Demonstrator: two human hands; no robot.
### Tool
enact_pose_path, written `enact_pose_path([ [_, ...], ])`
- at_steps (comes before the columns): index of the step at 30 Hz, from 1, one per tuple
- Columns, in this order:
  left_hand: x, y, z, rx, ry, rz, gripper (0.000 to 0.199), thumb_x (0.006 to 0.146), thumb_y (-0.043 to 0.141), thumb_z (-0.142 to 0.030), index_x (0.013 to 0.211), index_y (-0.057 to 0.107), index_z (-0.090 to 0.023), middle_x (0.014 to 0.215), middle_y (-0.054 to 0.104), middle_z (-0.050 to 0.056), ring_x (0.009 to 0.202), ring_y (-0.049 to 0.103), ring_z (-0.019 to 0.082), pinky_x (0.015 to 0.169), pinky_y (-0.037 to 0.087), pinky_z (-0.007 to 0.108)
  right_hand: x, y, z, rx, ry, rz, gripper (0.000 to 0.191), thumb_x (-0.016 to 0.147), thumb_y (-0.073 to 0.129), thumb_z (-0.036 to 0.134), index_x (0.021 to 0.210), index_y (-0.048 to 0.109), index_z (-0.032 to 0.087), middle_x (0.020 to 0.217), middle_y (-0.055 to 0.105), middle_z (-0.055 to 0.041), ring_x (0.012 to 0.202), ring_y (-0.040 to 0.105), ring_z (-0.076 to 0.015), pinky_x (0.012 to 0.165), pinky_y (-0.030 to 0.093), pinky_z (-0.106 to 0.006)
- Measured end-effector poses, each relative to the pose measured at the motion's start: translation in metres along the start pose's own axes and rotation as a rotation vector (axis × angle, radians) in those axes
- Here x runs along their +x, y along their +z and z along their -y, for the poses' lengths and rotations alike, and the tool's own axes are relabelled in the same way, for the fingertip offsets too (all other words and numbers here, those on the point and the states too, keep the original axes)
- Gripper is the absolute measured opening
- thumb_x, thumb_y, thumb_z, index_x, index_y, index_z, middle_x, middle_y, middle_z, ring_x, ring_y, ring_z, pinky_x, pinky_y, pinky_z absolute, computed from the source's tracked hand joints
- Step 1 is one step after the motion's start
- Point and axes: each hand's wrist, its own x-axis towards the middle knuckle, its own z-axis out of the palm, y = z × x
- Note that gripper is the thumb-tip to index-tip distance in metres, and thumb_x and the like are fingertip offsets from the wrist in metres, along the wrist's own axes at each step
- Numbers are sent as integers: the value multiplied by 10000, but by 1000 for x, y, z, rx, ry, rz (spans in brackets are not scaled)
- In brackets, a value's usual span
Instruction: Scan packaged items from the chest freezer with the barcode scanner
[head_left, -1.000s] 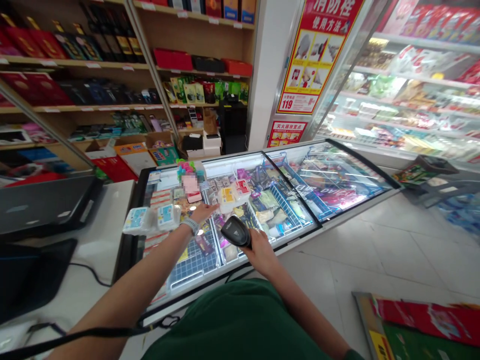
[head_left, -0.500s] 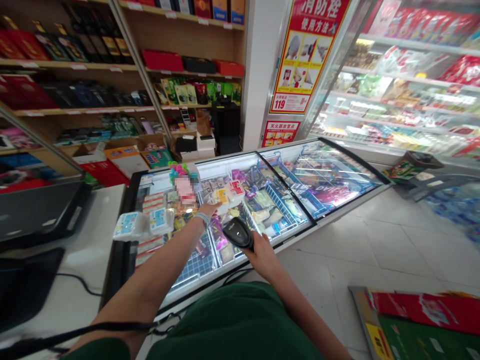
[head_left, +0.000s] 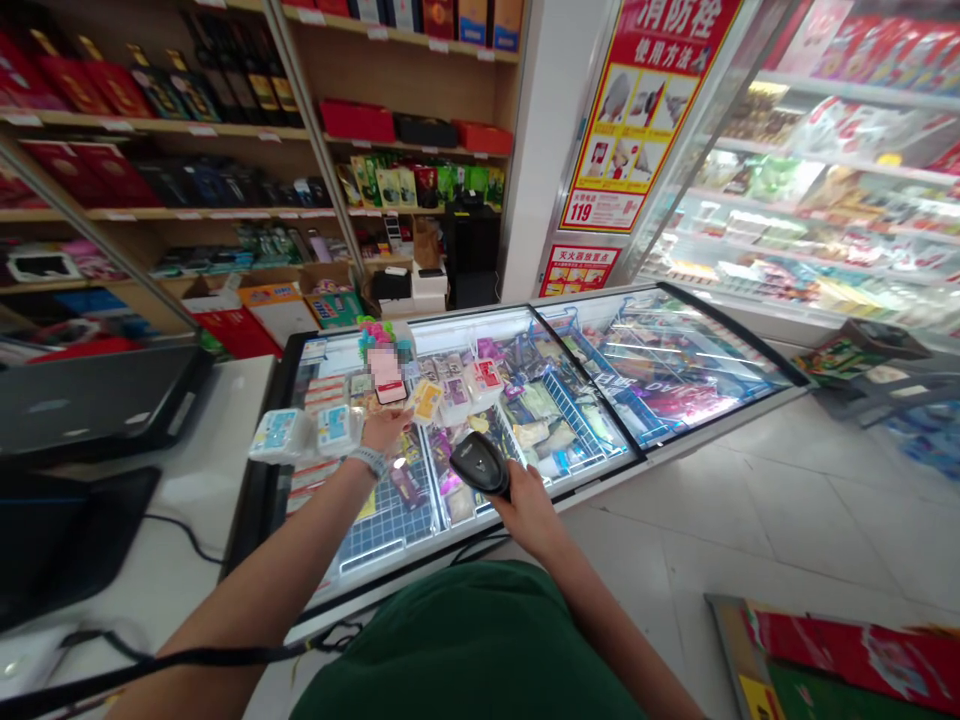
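Observation:
My left hand [head_left: 388, 428] is closed on the near edge of a yellow-labelled pack [head_left: 426, 402] above the freezer's glass top. My right hand [head_left: 525, 503] grips a black handheld scanner [head_left: 480, 463], its head pointing left over the glass. Purple-labelled [head_left: 454, 397] and red-labelled [head_left: 486, 380] packs sit just right of the yellow one. Two blue-labelled packs, one at the freezer's left edge [head_left: 279, 434] and one beside it [head_left: 335, 429], lie left of my left hand. A phone [head_left: 390, 391] lies behind my left hand, near a blurred pink item.
The chest freezer [head_left: 592, 478] spans the middle. At left, a counter [head_left: 202, 440] carries a dark laptop-like device [head_left: 97, 400]. Shelves with bottles and boxes stand behind. A black cable crosses my left arm. A lit display fridge [head_left: 817, 200] is at right, a red-green box [head_left: 847, 650] lower right.
My left hand has moved left with the yellow-labelled pack, away from the red-labelled one, uncovering the purple-labelled pack. The camera view has shifted slightly. My right hand still holds the scanner.

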Motion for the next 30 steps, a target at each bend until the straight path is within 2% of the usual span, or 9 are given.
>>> enact_pose_path([
  [3, -22, -24, 8, 29, 74, 13, 242, 760, 729, -369, 832, 685, -143, 793, 684, 24, 759, 623, 156, 701, 491, 279, 3, 3, 3, -5, -26, 19, 142, 867, 619, 178, 966, 517, 187, 1005, 670, -101, 990, 599, -266, 918, 405, -399],
  [7, -50, -48, 18, 54, 147, -25, 359, 616, 775, -468, 789, 699, -163, 659, 653, 2, 668, 574, 162, 609, 421, 259, 9, 8, 8, -23, -67, 62, 142, 873, 612, 180, 985, 526, 172, 1020, 667, -100, 1006, 592, -260, 925, 389, -389],
  [11, -66, -64, 25, 56, 158, -54, 448, 599, 757, -538, 819, 685, -154, 651, 648, 8, 656, 571, 167, 586, 411, 257, 14, 12, 13, -41, -96, 90, 151, 877, 599, 176, 1013, 534, 163, 1033, 668, -104, 1003, 589, -255, 915, 379, -378],
  [15, -71, -77, 31, 50, 143, -83, 431, 617, 743, -533, 804, 668, -152, 613, 626, 7, 644, 574, 171, 567, 411, 254, 18, 17, 15, -59, -126, 112, 132, 883, 587, 177, 1007, 540, 165, 1035, 667, -95, 991, 595, -248, 911, 370, -374],
  [24, -64, -85, 46, -34, 91, -107, 304, 622, 772, -427, 789, 662, -198, 613, 603, -15, 646, 585, 163, 566, 435, 242, 23, 23, 13, -50, -139, 134, 172, 877, 604, 182, 1032, 531, 173, 1055, 673, -102, 1017, 593, -264, 952, 358, -396],
  [27, -63, -83, 51, -83, 11, -104, 324, 588, 816, -417, 766, 675, -186, 612, 620, -5, 611, 571, 148, 541, 427, 235, 23, 23, 13, -19, -132, 130, 162, 885, 605, 191, 1030, 535, 178, 1059, 671, -99, 1011, 595, -258, 943, 366, -387],
  [30, -61, -78, 60, -153, -124, -134, 330, 601, 833, -403, 742, 668, -154, 634, 646, 17, 588, 580, 134, 529, 436, 231, 22, 22, 12, 0, -131, 126, 164, 896, 598, 205, 1045, 536, 174, 1052, 669, -91, 1016, 598, -256, 970, 351, -395],
])
